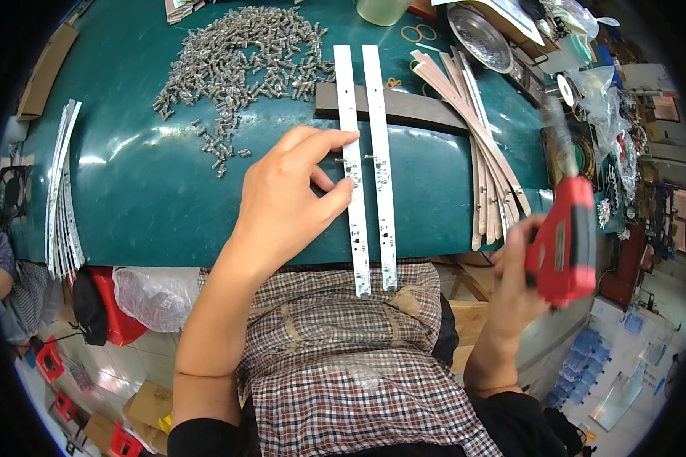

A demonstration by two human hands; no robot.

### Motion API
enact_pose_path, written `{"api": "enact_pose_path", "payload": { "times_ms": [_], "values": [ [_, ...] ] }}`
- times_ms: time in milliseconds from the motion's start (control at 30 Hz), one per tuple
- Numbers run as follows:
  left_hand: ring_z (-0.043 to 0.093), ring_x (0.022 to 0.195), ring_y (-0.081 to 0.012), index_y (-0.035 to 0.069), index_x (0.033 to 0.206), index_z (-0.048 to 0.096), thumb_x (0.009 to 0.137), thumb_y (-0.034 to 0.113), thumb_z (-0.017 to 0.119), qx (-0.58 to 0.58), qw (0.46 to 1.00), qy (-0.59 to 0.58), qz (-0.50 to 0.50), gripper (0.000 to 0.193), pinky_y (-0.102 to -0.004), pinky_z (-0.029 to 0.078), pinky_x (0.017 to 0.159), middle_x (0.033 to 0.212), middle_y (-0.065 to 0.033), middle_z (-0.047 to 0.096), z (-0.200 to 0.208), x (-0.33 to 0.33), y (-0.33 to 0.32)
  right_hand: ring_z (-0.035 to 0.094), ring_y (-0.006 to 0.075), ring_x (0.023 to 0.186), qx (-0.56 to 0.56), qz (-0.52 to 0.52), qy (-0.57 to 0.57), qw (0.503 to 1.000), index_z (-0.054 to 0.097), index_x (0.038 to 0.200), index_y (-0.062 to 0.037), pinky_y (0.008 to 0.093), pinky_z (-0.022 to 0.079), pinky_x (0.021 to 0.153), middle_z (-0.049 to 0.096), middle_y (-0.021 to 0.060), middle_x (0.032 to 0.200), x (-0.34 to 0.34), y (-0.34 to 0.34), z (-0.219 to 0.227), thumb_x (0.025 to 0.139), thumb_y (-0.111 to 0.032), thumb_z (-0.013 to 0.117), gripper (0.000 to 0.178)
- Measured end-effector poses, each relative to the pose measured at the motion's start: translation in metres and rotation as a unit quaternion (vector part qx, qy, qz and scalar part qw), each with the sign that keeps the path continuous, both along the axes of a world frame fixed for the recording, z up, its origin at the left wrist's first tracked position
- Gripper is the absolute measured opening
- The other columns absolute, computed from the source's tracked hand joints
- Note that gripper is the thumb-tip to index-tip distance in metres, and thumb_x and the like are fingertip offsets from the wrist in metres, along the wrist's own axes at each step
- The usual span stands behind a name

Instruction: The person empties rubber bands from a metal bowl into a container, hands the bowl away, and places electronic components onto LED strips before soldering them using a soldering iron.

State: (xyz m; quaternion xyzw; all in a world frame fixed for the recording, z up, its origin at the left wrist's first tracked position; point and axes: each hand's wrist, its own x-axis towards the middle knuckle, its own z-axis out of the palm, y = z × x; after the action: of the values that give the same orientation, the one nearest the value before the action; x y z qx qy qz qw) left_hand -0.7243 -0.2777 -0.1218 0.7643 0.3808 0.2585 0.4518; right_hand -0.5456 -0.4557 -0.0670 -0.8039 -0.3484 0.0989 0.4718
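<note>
Two long white LED circuit strips lie side by side, a left strip [345, 91] and a right strip [382, 190]. Their far ends rest across a dark bar [419, 109], and their near ends reach past the table edge. A small metal part sticks out from each strip's left side. My left hand [286, 190] has its index finger and thumb spread apart at the left strip's edge, around that part, apparently touching the strip. Off to the right, my right hand [518, 278] grips a red and black pistol-shaped tool [564, 247]; its metal tip points away from me, blurred.
Small metal cylinders [244, 57] form a large pile at the back left. Bundled strips lie left [63, 190] and right [480, 145]. A round metal dish [480, 36], rubber bands [418, 33] and a wire spool [565, 90] sit at the back right.
</note>
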Motion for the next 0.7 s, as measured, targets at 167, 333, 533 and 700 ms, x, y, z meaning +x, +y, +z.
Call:
{"api": "enact_pose_path", "payload": {
  "times_ms": [167,333,533,700],
  "values": [
    [0.067,0.073,-0.0122,0.003,0.12,0.063,0.077,-0.001,0.071,-0.057,0.998,-0.024,-0.015,0.044,-0.0226,0.052,0.061,0.113,-0.0092,0.06,0.0,0.006,-0.007,0.06,0.0148,0.083,-0.035,-0.017,-0.344,0.938,0.054,0.117,-0.0007,0.0307,0.05,0.079,0.061,0.0059,0.101,0.065,0.04,-0.011,0.083,-0.001,0.071,0.038],
    [0.069,0.072,-0.0138,0.001,0.121,0.061,0.079,-0.002,0.07,-0.063,0.997,-0.034,-0.011,0.043,-0.0236,0.053,0.064,0.113,-0.0103,0.06,-0.003,0.012,-0.011,0.061,0.0344,0.096,-0.153,0.017,-0.326,0.933,0.053,0.114,-0.0039,0.0395,0.047,0.083,0.06,0.0139,0.104,0.082,0.065,-0.023,0.073,0.0,0.074,0.047],
    [0.069,0.069,-0.0147,0.004,0.117,0.063,0.078,0.003,0.071,-0.043,0.998,-0.044,0.003,0.04,-0.026,0.053,0.064,0.11,-0.0097,0.061,-0.005,0.018,-0.014,0.06,0.0377,0.096,-0.141,0.021,-0.351,0.925,0.052,0.113,-0.0073,0.043,0.049,0.078,0.059,0.0127,0.104,0.083,0.068,-0.028,0.069,0.004,0.073,0.05],
    [0.066,0.064,-0.014,0.008,0.112,0.065,0.079,0.005,0.072,0.021,0.999,-0.004,0.045,0.034,-0.0263,0.052,0.063,0.105,-0.0085,0.061,0.003,0.01,-0.011,0.06,0.0364,0.095,-0.072,0.031,-0.404,0.911,0.053,0.114,-0.0036,0.0397,0.048,0.082,0.059,0.014,0.104,0.095,0.058,-0.03,0.071,0.007,0.068,0.047]
  ]
}}
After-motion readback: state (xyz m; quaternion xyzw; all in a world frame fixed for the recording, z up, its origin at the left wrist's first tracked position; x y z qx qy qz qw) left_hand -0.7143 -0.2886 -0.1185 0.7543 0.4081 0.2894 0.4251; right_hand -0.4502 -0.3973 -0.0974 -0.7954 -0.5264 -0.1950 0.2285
